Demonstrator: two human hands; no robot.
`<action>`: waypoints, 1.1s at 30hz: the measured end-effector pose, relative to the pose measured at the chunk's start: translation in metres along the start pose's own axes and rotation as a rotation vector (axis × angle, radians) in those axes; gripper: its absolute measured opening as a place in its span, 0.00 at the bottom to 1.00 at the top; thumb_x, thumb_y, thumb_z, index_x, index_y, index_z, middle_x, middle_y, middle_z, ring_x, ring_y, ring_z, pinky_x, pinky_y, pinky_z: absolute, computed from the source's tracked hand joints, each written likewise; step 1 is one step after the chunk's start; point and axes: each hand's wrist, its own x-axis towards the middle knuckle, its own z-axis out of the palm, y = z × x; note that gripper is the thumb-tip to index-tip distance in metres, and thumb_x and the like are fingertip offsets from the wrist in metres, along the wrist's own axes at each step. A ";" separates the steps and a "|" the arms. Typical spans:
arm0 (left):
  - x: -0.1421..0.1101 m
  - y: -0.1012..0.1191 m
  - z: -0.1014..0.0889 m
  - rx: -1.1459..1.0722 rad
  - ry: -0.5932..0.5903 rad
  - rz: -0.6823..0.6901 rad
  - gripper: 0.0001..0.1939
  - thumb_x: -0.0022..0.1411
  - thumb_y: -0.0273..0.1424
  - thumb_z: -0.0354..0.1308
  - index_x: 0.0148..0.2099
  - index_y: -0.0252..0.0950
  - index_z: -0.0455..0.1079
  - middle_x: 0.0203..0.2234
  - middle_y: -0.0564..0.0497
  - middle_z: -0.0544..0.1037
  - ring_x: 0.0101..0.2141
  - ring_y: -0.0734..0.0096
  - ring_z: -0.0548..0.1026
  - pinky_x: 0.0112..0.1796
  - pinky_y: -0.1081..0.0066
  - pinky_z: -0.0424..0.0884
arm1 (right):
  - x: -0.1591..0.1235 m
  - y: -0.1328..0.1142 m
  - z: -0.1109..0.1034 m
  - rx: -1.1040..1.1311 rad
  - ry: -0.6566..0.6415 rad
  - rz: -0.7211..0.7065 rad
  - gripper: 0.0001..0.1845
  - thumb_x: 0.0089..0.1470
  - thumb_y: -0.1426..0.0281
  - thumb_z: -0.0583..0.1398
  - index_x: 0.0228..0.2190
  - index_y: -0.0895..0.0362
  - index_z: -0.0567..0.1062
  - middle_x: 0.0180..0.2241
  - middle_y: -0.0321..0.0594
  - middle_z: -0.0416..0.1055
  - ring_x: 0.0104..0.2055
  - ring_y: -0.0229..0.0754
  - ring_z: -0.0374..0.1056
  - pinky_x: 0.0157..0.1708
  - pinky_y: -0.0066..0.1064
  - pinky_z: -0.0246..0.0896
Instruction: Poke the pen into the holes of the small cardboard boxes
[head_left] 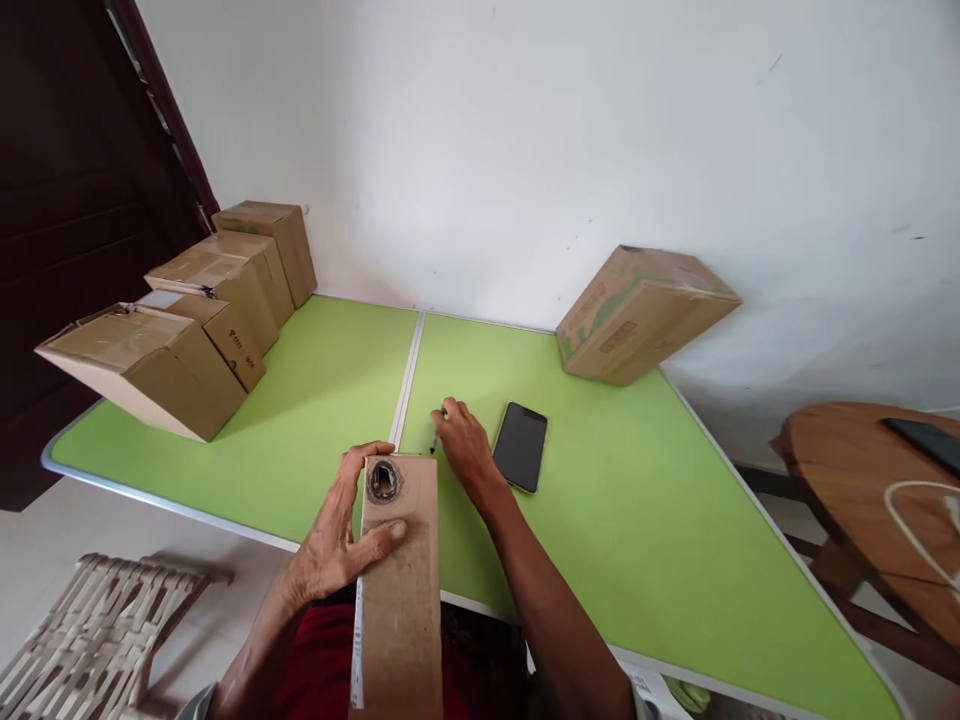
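Note:
My left hand (341,540) grips the left side of a narrow cardboard box (401,610), its thumb lying across the near face. Near that face's top is a round hole (384,481) with a dark, scribbled-looking rim. Just beyond the box's right edge, my right hand (461,435) pinches a thin dark pen (435,438), its tip pointing down close to the green table (337,380). A smartphone (520,447) with a dark screen lies flat to the right of my right hand.
Several cardboard boxes (195,370) stand in a row on the table's left side. Another cardboard box (637,320) leans by the wall at the back right. A wooden stool (847,470) with a dark device and a cable stands right; a woven stool (97,630) is lower left.

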 end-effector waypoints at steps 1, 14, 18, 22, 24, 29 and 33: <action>0.000 0.000 0.000 -0.001 -0.011 -0.016 0.36 0.71 0.50 0.63 0.73 0.42 0.59 0.66 0.38 0.68 0.64 0.41 0.70 0.68 0.42 0.64 | -0.003 0.001 0.004 -0.011 -0.017 -0.005 0.09 0.70 0.69 0.67 0.50 0.56 0.80 0.55 0.45 0.78 0.56 0.50 0.76 0.53 0.46 0.78; 0.002 0.006 0.004 -0.023 -0.008 -0.028 0.36 0.70 0.49 0.64 0.73 0.42 0.60 0.66 0.38 0.69 0.65 0.41 0.69 0.68 0.41 0.64 | -0.076 0.024 -0.009 0.076 0.129 0.771 0.44 0.67 0.48 0.64 0.61 0.78 0.71 0.56 0.83 0.69 0.61 0.81 0.67 0.50 0.65 0.70; 0.002 0.003 0.006 -0.009 -0.007 0.012 0.37 0.70 0.50 0.64 0.73 0.42 0.60 0.66 0.39 0.69 0.65 0.41 0.69 0.69 0.40 0.64 | -0.071 0.032 -0.006 0.184 0.073 0.915 0.45 0.59 0.51 0.70 0.59 0.78 0.72 0.59 0.84 0.68 0.62 0.80 0.68 0.52 0.63 0.71; -0.001 0.000 0.005 -0.004 0.020 0.015 0.36 0.70 0.49 0.64 0.73 0.43 0.60 0.66 0.39 0.69 0.65 0.41 0.69 0.69 0.40 0.64 | -0.068 0.047 -0.012 0.328 0.056 0.969 0.51 0.52 0.53 0.73 0.64 0.75 0.67 0.62 0.83 0.67 0.64 0.78 0.69 0.54 0.60 0.72; -0.002 -0.002 0.004 -0.014 0.027 0.006 0.35 0.70 0.48 0.64 0.73 0.43 0.60 0.66 0.39 0.69 0.65 0.41 0.69 0.69 0.41 0.64 | -0.071 0.056 -0.016 0.412 0.059 0.993 0.54 0.46 0.52 0.74 0.63 0.74 0.67 0.61 0.83 0.69 0.63 0.79 0.71 0.55 0.61 0.72; 0.001 -0.007 0.007 -0.061 0.014 0.005 0.36 0.71 0.49 0.64 0.73 0.42 0.59 0.64 0.39 0.70 0.62 0.43 0.71 0.68 0.41 0.65 | -0.078 0.071 -0.017 0.726 0.085 0.974 0.30 0.41 0.54 0.72 0.42 0.59 0.78 0.45 0.64 0.82 0.54 0.73 0.78 0.52 0.58 0.77; 0.003 -0.009 0.008 -0.056 0.007 0.042 0.37 0.69 0.48 0.65 0.73 0.41 0.59 0.65 0.38 0.68 0.63 0.43 0.70 0.67 0.43 0.66 | -0.088 0.067 -0.018 1.111 0.111 0.888 0.23 0.37 0.54 0.69 0.35 0.53 0.76 0.37 0.49 0.83 0.43 0.63 0.82 0.47 0.55 0.82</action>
